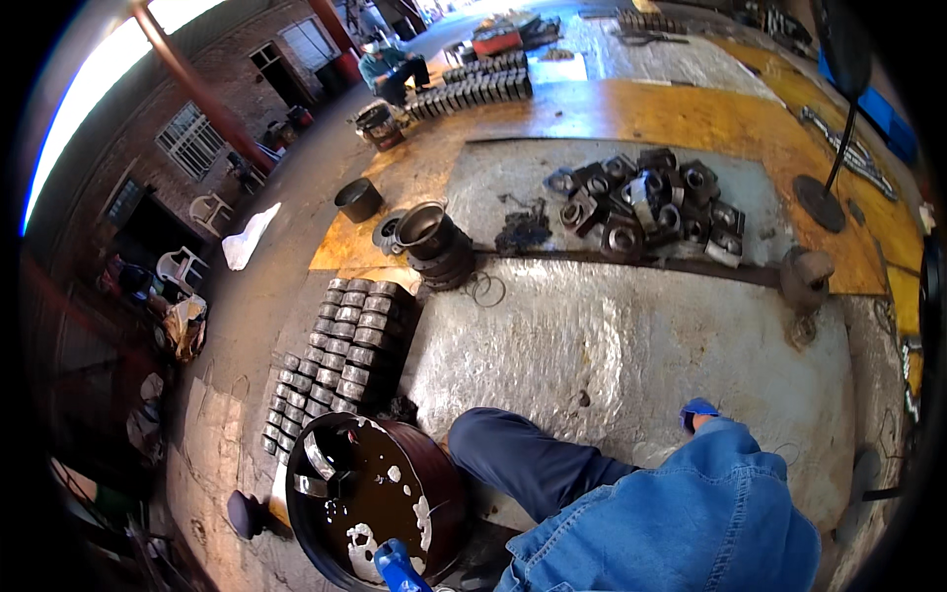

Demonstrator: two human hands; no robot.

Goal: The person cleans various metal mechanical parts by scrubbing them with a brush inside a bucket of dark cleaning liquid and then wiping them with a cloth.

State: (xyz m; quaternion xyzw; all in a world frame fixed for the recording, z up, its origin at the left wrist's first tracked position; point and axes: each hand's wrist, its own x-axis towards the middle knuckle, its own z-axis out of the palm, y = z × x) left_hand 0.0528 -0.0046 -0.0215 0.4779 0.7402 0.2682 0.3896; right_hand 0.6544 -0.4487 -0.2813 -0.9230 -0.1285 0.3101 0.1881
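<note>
At the lower edge, my left hand (399, 566) in a blue glove reaches over the near rim of a dark round drum (444, 493). Its fingers are only partly in the picture, so I cannot tell their grip. Dark oily liquid (385, 483) with pale foam patches fills the drum. Shiny metal rings (318, 456) stick out of it on the left side. My right hand (698, 409), also blue-gloved, is low over the metal-covered bench top (552, 335). The denim sleeve (681, 503) hides most of that hand, and whatever it may touch.
Stacked metal rings (340, 335) stand in rows beyond the drum. Black nut-like metal blocks (641, 202) lie heaped on a grey sheet. A metal pot (424, 232), a dark can (358, 200) and a round-based stand (819, 202) are around them. Another person (390, 71) sits far off.
</note>
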